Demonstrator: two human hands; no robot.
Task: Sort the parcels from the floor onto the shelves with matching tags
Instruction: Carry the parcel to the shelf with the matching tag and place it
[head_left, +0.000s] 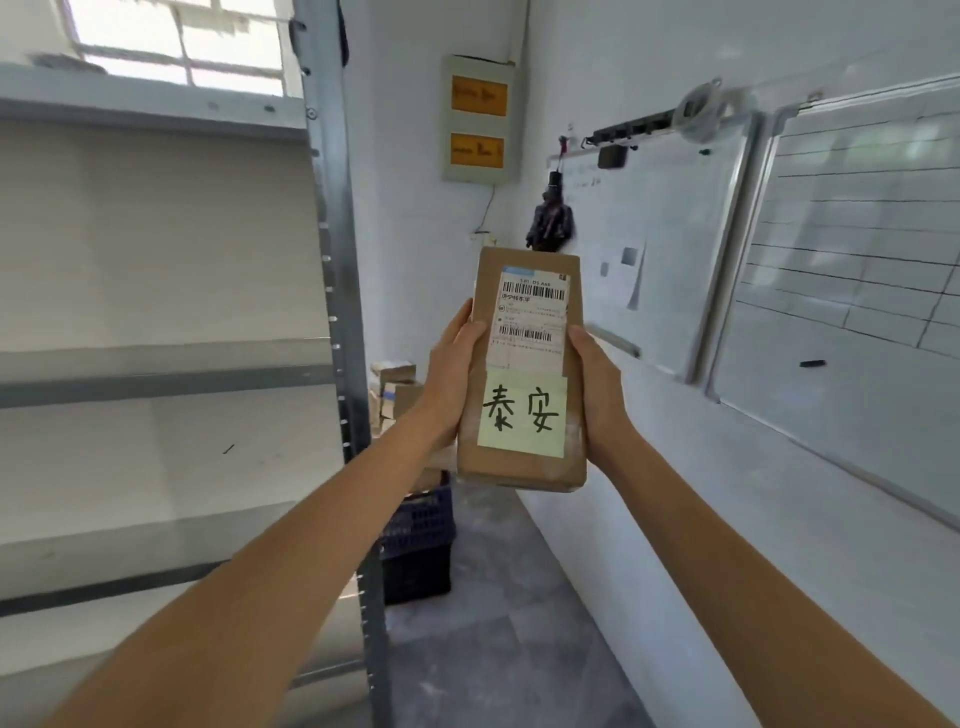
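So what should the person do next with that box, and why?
Probably turn toward the shelves and look for a tag reading 泰安. Both hands, left and right, hold the parcel up, its green note readable, but no shelf tags show here.

Left hand (453, 376): raised, arm outstretched, bare forearm; palm pressed to the left edge of the parcel (524, 467), thumb on its front. Right hand (597, 387): raised likewise, arm extended; palm clasping the right edge, fingers hidden behind.
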